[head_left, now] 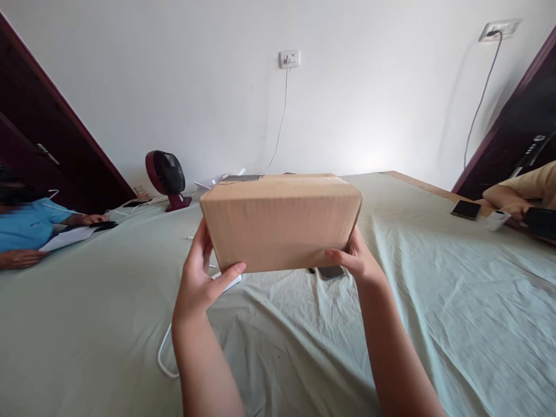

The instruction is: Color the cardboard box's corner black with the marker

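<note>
Room: a plain white wall (369,87) stands behind the work area, with a dark door (26,145) at the left and dark panelling (521,116) at the right.

Surface: a broad table under a wrinkled pale green cloth (130,313); bare wood (417,186) shows along the far right edge. A person in a blue shirt (39,223) is at the left side, another person's forearm (516,194) at the right.

Item in hand: a brown cardboard box (282,231), held level over the middle of the table and judged clear of the cloth. Lifting appears done; setting down is not. The front face is intact and no open flap shows; dark tape (241,178) lies on top. Contents cannot be determined.

Grip: the left hand (202,281) clasps the left end, thumb along the lower front edge, fingers around the side. The right hand (358,258) mirrors it; its fingers are mostly hidden.

Minor items: a maroon desk fan (167,174) far left; a double wall socket (289,58) with a thin wire; a smartphone (332,273) partly hidden beyond the box; a white cable (163,347) beside the left forearm.
</note>
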Available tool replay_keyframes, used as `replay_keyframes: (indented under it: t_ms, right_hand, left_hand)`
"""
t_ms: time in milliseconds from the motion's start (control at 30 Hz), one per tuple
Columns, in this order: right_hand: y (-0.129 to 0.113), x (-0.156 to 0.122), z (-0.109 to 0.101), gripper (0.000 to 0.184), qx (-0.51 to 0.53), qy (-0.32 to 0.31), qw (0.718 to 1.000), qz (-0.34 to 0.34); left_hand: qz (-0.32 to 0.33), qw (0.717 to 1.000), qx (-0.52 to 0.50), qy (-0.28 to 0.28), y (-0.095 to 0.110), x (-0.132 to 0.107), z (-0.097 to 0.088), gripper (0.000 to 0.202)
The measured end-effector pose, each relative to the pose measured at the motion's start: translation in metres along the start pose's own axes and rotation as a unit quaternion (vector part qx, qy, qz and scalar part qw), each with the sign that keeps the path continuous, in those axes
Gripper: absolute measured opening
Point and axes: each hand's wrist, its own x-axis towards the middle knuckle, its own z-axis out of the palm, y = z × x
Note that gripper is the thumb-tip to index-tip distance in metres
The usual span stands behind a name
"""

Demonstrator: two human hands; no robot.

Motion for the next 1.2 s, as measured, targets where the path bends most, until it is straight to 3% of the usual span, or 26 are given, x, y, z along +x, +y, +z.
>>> replay_keyframes:
  t_ms: [67,200,267,367,433,500,567,633,700,767,833,900,1033,1100,1200]
  right_hand:
    - [-0.005,0.001,0.003,0.126,0.007,0.016,1.000,-0.005]
    - [-0.013,0.006,0.007,0.137,-0.026,0.012,0.999,-0.028]
    - [-0.016,0.009,0.008,0.141,-0.047,0.006,0.998,-0.040]
    - [-0.019,0.009,0.009,0.144,-0.065,-0.007,0.996,-0.066]
    - [-0.019,0.007,0.010,0.148,-0.083,-0.018,0.992,-0.091]
    - [-0.019,0.006,0.013,0.148,-0.088,-0.023,0.990,-0.104]
    - [-0.019,0.005,0.018,0.139,-0.066,-0.009,0.994,-0.092]
    - [-0.018,0.006,0.023,0.116,-0.025,0.037,0.997,-0.057]
    - [-0.016,0.007,0.027,0.095,0.011,0.086,0.996,-0.004]
    - [-0.011,0.009,0.026,0.084,0.042,0.088,0.994,0.059]
    - [-0.005,0.011,0.021,0.087,0.065,0.045,0.990,0.117]
    - [0.002,0.012,0.011,0.101,0.088,-0.001,0.984,0.157]
    - [0.011,0.013,-0.015,0.122,0.132,-0.103,0.974,0.154]
    - [0.010,0.012,-0.027,0.115,0.119,-0.204,0.962,0.138]
    - [0.009,0.011,-0.033,0.094,0.077,-0.373,0.918,0.114]
  left_hand:
    - [0.006,0.999,0.052,-0.001,-0.004,0.001,-0.001,0.099]
    - [0.031,0.982,0.176,0.055,-0.012,0.005,-0.001,0.063]
    - [0.033,0.981,0.175,0.077,-0.012,0.006,-0.001,0.065]
    - [-0.002,0.999,0.036,0.041,-0.010,0.007,0.001,0.094]
    - [-0.038,0.995,-0.087,0.024,-0.007,0.008,0.006,0.107]
    - [-0.081,0.982,-0.157,0.074,-0.006,0.010,0.012,0.104]
    - [-0.100,0.967,-0.170,0.163,-0.007,0.014,0.018,0.089]
    - [-0.076,0.958,-0.165,0.221,-0.009,0.016,0.022,0.076]
    - [-0.034,0.962,-0.154,0.223,-0.011,0.015,0.023,0.073]
    - [-0.001,0.972,-0.132,0.193,-0.011,0.012,0.022,0.073]
    - [0.050,0.982,-0.112,0.146,-0.007,0.008,0.020,0.072]
    - [0.131,0.984,-0.086,0.088,0.000,0.006,0.016,0.069]
    - [0.276,0.961,-0.026,-0.003,0.014,0.005,0.008,0.064]
    - [0.303,0.952,-0.040,-0.029,0.019,0.005,0.008,0.055]
    - [0.303,0.946,-0.083,-0.080,0.022,0.002,0.015,0.043]
